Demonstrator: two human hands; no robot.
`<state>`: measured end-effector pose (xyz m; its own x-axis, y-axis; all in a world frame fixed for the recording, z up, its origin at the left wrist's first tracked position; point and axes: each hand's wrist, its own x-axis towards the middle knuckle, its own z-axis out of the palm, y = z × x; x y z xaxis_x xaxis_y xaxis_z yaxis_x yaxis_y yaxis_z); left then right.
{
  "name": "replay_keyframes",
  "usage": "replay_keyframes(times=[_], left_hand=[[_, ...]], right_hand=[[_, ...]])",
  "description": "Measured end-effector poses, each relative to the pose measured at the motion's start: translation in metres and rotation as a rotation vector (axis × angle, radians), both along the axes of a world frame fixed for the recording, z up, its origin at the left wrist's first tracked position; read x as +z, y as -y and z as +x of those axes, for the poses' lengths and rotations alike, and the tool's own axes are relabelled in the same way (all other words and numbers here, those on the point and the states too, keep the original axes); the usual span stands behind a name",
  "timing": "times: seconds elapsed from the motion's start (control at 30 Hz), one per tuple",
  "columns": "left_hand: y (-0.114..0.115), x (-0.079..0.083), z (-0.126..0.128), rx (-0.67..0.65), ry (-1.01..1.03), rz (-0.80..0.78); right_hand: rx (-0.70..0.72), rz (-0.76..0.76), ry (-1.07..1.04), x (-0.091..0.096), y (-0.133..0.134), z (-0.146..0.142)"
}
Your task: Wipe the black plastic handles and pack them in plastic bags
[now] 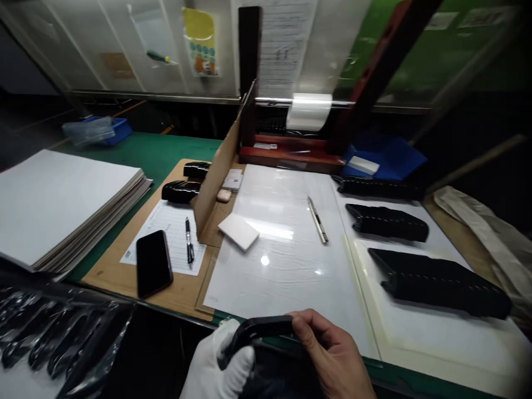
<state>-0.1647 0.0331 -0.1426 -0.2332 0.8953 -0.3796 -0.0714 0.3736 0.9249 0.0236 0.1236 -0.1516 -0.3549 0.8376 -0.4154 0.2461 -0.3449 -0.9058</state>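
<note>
A curved black plastic part (266, 328) is held between my two hands at the table's front edge. My left hand (226, 360), in a white glove, closes round its left end, thumb on the near side. The bare fingers and thumb of my right hand (328, 349) pinch its right end. Beyond my hands lies a shiny white work sheet (274, 282). On it are a craft knife (317, 219) and a white pad (239, 231). What exactly the black part belongs to cannot be made out.
Several black ribbed parts (440, 282) lie on white sheets at right. Left are a phone (153, 264), a pen (189, 241), a paper form (145, 244) and a stack of white boards (66, 205). A cardboard divider (222, 166) stands upright. Wrapped black parts (54, 332) fill the lower left.
</note>
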Motion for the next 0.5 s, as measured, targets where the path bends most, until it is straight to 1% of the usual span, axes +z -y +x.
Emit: replay_keyframes(times=[0.07,0.1,0.13,0.2,0.27,0.3,0.33,0.37,0.4,0.43,0.5], left_hand=[[0.008,-0.006,-0.014,0.083,-0.085,0.022],[0.012,-0.010,-0.021,0.139,-0.125,0.024],[0.014,-0.013,-0.026,0.185,-0.167,0.019],[0.013,-0.018,-0.035,0.259,-0.281,0.019],[0.006,-0.021,-0.038,0.290,-0.376,0.050],[0.001,-0.022,-0.037,0.293,-0.407,0.091],[-0.005,-0.023,-0.035,0.291,-0.431,0.149],[-0.011,-0.024,-0.032,0.281,-0.449,0.214],[-0.016,-0.026,-0.028,0.271,-0.472,0.279],[-0.021,-0.028,-0.023,0.264,-0.503,0.343],[-0.030,-0.032,-0.013,0.235,-0.568,0.434]], right_hand=[[0.154,0.133,-0.021,0.005,-0.023,-0.026],[0.195,0.224,-0.023,0.007,-0.038,-0.043],[0.205,0.321,-0.015,0.010,-0.053,-0.063],[0.154,0.473,0.008,0.011,-0.081,-0.106],[0.144,0.537,0.007,0.006,-0.100,-0.141],[0.156,0.544,0.004,0.003,-0.105,-0.152],[0.166,0.536,0.001,0.000,-0.105,-0.156],[0.166,0.512,-0.002,-0.003,-0.102,-0.153],[0.159,0.478,-0.005,-0.005,-0.096,-0.143],[0.150,0.436,-0.006,-0.006,-0.088,-0.127],[0.096,0.313,-0.016,-0.003,-0.068,-0.086]])
